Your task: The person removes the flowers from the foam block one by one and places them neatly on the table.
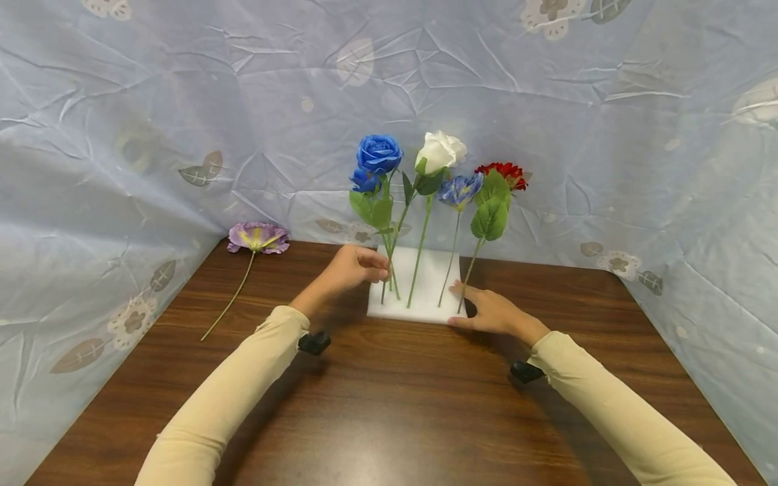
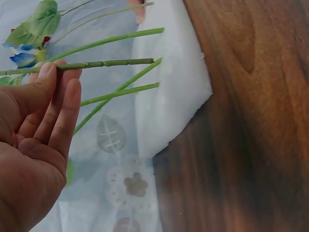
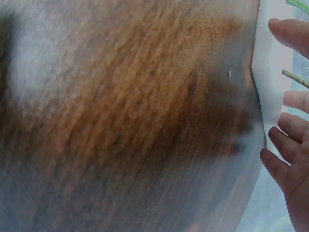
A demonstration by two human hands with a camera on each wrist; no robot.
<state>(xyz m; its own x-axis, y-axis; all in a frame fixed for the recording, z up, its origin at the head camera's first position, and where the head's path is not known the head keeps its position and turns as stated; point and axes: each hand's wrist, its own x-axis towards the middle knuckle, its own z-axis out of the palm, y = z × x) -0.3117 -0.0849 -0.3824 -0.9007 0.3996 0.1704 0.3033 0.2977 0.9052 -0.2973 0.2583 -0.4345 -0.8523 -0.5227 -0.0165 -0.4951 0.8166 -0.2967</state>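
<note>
Several artificial flowers stand in a white foam block (image 1: 425, 314) (image 2: 181, 92): a white rose (image 1: 444, 152), a blue-violet flower (image 1: 459, 190) and a red flower (image 1: 510, 175) among them. Blue blooms (image 1: 379, 154) rise at its left side. My left hand (image 1: 348, 271) (image 2: 38, 130) pinches a dark green stem (image 2: 108, 63) between thumb and fingers; whether its lower end is in the foam, I cannot tell. At the block's right edge rests my right hand (image 1: 497, 312) (image 3: 297, 140), fingers spread around the red flower's stem (image 3: 295, 77) without gripping it.
A purple flower (image 1: 258, 237) with a long stem lies at the back left of the brown wooden table (image 1: 365, 398). Patterned light-blue cloth (image 1: 292, 81) hangs behind the table and along both sides.
</note>
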